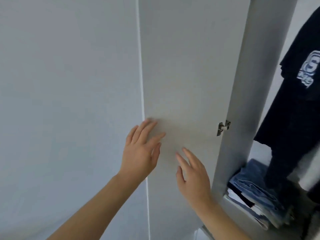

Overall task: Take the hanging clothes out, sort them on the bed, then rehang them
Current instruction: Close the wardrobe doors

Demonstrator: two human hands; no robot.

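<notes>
A dark navy T-shirt [294, 94] with a pale printed logo hangs inside the open wardrobe at the right edge. The grey wardrobe door [187, 66] fills the middle of the view, swung open on its hinge [223, 127]. My left hand [142, 151] lies with straight fingers spread against the door near its left edge. My right hand [192, 175] reaches up beside it, fingers straight, fingertips at the door panel. Neither hand holds anything. The hanger and rail are out of view.
Folded blue jeans and other folded clothes [254, 191] are stacked on a wardrobe shelf at the lower right. A plain pale wall [69, 101] takes up the left half. The door's thick edge [251, 101] stands between my hands and the wardrobe interior.
</notes>
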